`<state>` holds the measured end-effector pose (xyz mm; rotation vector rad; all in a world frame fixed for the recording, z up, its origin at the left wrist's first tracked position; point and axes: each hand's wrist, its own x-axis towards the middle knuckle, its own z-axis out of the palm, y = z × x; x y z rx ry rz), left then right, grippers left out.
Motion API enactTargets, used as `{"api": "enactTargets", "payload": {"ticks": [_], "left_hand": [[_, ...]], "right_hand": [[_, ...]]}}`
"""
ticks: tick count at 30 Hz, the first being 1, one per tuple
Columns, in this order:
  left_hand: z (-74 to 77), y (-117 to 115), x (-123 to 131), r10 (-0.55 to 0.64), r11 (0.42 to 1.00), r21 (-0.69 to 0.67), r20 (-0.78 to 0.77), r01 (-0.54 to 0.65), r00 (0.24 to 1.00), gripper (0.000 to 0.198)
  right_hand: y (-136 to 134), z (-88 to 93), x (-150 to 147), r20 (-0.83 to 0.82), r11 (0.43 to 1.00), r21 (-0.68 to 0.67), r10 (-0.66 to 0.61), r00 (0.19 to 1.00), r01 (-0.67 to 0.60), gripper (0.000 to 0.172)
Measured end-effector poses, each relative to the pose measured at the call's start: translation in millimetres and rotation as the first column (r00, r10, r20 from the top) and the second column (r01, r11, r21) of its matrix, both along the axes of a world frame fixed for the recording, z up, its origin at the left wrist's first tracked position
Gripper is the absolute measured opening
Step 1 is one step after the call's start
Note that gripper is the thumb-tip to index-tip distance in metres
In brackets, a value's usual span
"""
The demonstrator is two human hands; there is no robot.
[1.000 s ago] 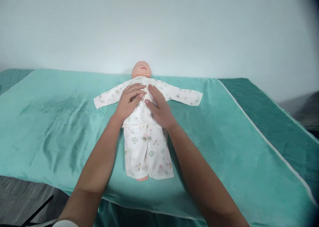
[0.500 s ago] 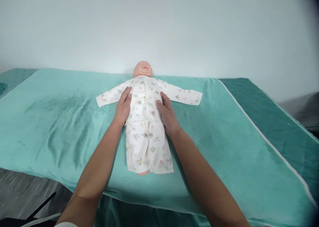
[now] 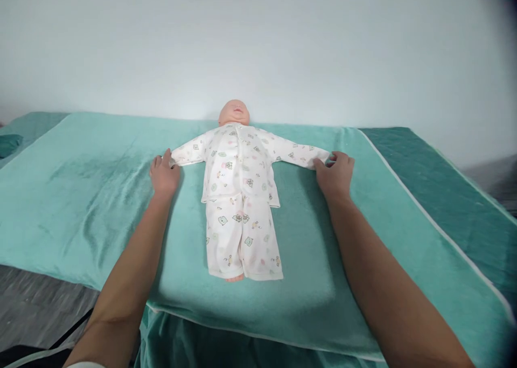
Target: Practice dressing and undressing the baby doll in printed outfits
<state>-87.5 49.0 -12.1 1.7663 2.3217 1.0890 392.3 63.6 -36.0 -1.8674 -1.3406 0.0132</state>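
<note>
A baby doll [image 3: 234, 112] lies on its back in a white printed long-sleeved top [image 3: 238, 166] and matching trousers [image 3: 244, 238]. Its arms are hidden inside sleeves spread out to both sides. At the end of the sleeve on the left, my left hand [image 3: 165, 174] has its thumb and fingers closed around the cuff. My right hand [image 3: 335, 175] holds the other cuff between curled fingers and thumb. A bit of the doll's foot [image 3: 235, 278] shows below one trouser leg.
A light green plush cloth [image 3: 100, 195] with a pale edge covers the table, over a darker green one [image 3: 452, 206]. A white wall [image 3: 258, 44] rises behind the doll's head. Grey floor [image 3: 32, 298] and a dark thin rod are at the lower left.
Both my hands have moved outward from the sides of the doll's torso to the ends of its sleeves. The top's lower hem on the right now flares out. The doll stays in place.
</note>
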Motion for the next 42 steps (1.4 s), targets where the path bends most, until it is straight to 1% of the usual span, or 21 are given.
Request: {"api": "enactTargets", "payload": {"ticks": [2,3,5,7,9,12,14,16,20,23,25,29,31,32,34,36,38,39,40,42], "left_hand": [[-1.4,1.1,-5.3,-0.017,0.999,0.028,-0.003,0.017,1.0,0.06],[-1.8,1.5,-7.2,-0.019,0.999,0.039,0.003,0.019,1.0,0.059],[-2.1,2.5,-10.0,-0.016,0.999,0.04,0.036,0.014,0.999,0.057],[-2.1,4.2,-12.4,-0.021,0.999,0.038,0.089,0.017,0.996,0.054],[-2.6,7.2,-14.6,-0.032,0.997,0.074,0.153,0.021,0.988,0.05],[-4.7,13.9,-17.6,-0.024,0.976,0.214,0.235,-0.028,0.972,0.046],[-6.7,18.4,-19.8,-0.008,0.956,0.287,0.247,-0.065,0.969,0.047],[-8.3,21.1,-22.1,0.006,0.947,0.311,0.224,-0.077,0.974,0.05],[-5.5,17.3,-24.0,0.018,0.958,0.279,0.151,-0.061,0.988,0.056],[1.2,10.1,-20.3,0.051,0.963,0.263,0.056,-0.064,0.997,0.06],[4.8,7.5,-16.1,0.025,0.962,0.273,0.011,-0.027,1.0,0.057],[4.9,11.6,-9.4,-0.148,0.958,0.241,-0.048,0.155,0.988,0.043],[1.9,15.6,-8.5,-0.227,0.953,0.189,-0.083,0.239,0.97,0.044],[0.0,17.3,-8.7,-0.249,0.953,0.157,-0.091,0.261,0.964,0.046],[-3.5,19.5,-9.3,-0.253,0.961,0.096,-0.079,0.26,0.964,0.051],[-5.8,20.0,-9.7,-0.222,0.973,0.053,-0.046,0.225,0.974,0.056],[-6.2,19.5,-9.3,-0.189,0.981,0.029,-0.019,0.189,0.982,0.059],[-5.8,19.1,-8.7,-0.177,0.984,0.019,-0.012,0.178,0.984,0.06],[-5.1,18.6,-8.0,-0.168,0.986,0.011,-0.008,0.168,0.986,0.06],[-3.5,18.0,-6.5,-0.156,0.988,0.0,-0.004,0.156,0.988,0.059]], "right_hand": [[1.1,3.3,0.3,-0.08,0.997,-0.064,-0.048,0.996,0.043,0.045],[2.1,5.3,-1.2,-0.132,0.996,-0.074,-0.065,0.989,0.055,0.043],[5.7,9.0,-4.2,-0.243,1.0,-0.016,-0.013,0.97,0.009,0.04],[10.4,11.1,-5.2,-0.373,0.997,0.08,0.05,0.926,-0.022,0.038],[14.4,12.0,-4.6,-0.46,0.988,0.154,0.093,0.883,-0.024,0.038],[16.5,12.8,-3.9,-0.476,0.974,0.227,0.118,0.872,-0.008,0.037],[15.6,14.0,-4.9,-0.471,0.967,0.254,0.126,0.873,-0.002,0.037],[14.3,16.0,-6.9,-0.492,0.965,0.263,0.138,0.86,-0.004,0.037],[13.6,18.4,-9.9,-0.526,0.968,0.252,0.149,0.837,-0.014,0.037],[14.4,16.4,-9.4,-0.499,0.979,0.202,0.103,0.861,0.001,0.037],[14.4,14.0,-8.5,-0.456,0.989,0.148,0.079,0.886,-0.012,0.036],[13.1,11.2,-7.5,-0.284,1.0,0.013,0.021,0.959,-0.018,0.033],[12.5,11.6,-6.2,-0.235,1.0,-0.013,0.007,0.972,-0.01,0.032],[12.4,12.0,-5.1,-0.235,1.0,-0.016,0.002,0.972,-0.006,0.033],[12.0,13.2,-2.3,-0.247,1.0,-0.015,-0.019,0.969,0.016,0.036],[11.1,14.4,0.2,-0.229,0.997,-0.01,-0.071,0.971,0.07,0.042],[9.5,15.9,0.5,-0.148,0.991,0.026,-0.126,0.981,0.131,0.048],[8.6,16.7,-0.6,-0.092,0.989,0.057,-0.132,0.987,0.137,0.051],[7.8,17.4,-2.5,-0.035,0.989,0.088,-0.114,0.993,0.117,0.052],[7.0,18.5,-8.6,0.067,0.993,0.117,-0.012,0.998,0.004,0.052]]}}
